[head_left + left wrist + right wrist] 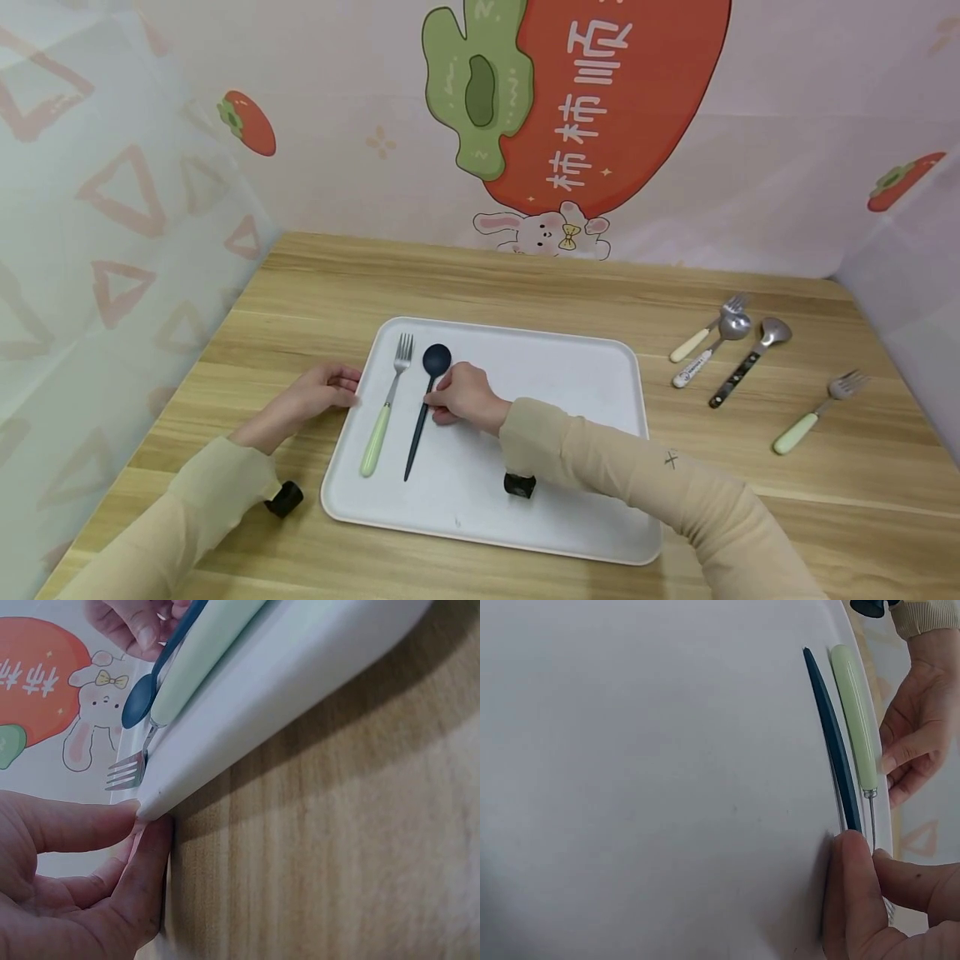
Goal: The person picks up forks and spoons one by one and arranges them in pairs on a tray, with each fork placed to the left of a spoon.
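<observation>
A white rectangular tray (562, 367) lies on the wooden table. My left hand (311, 396) is at its left edge; in the left wrist view the thumb and a finger pinch the tray rim (176, 787). On the tray's left part, a fork with a pale green handle (377, 442) lies lengthwise, tines away from me. Just right of it is a dark blue spoon (437, 360), roughly parallel, bowl at the far end. My right hand (468, 396) pinches this spoon's handle near its middle. In the right wrist view, the fingertips hide part of the spoon handle (832, 735).
Right of the tray lie a cream-handled fork (692, 343), a white-handled spoon (693, 368), a black-handled spoon (737, 377) and a green-handled small fork (797, 433). Printed sheets (337, 167) stand behind and beside the table.
</observation>
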Available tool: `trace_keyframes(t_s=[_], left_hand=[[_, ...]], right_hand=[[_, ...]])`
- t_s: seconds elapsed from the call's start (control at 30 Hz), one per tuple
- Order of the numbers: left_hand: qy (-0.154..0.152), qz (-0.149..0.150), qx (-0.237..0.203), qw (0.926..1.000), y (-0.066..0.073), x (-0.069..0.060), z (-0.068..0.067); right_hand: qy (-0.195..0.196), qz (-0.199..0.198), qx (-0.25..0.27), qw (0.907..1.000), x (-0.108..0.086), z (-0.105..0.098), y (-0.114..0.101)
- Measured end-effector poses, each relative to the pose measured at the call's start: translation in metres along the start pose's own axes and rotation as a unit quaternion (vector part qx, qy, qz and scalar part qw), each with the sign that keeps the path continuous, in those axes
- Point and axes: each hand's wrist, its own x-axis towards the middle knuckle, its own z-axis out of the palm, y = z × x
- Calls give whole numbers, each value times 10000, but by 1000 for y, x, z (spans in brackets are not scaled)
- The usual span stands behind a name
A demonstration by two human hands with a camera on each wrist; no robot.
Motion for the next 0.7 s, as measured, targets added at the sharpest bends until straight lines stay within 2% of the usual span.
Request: trace_keyframes(t_s=[0.17,0.3,0.4,0.53,0.7], left_hand=[[-34,13,-37,10000,1,-1,0],[-25,-52,-34,10000,2,0,0],[-30,-43,12,10000,2,1,0],[-34,-18,49,10000,1,2,-1],[-34,-143,-73,9999,0,2,-1]], right_hand=[[-65,-80,-493,9987,-8,-9,2],[-120,-406,-877,9952,-16,-17,2],[-87,-762,-1399,9872,-21,-24,3],[65,-1088,-2140,9707,-28,-35,7],[115,-1193,-2447,9622,-37,-50,15]])
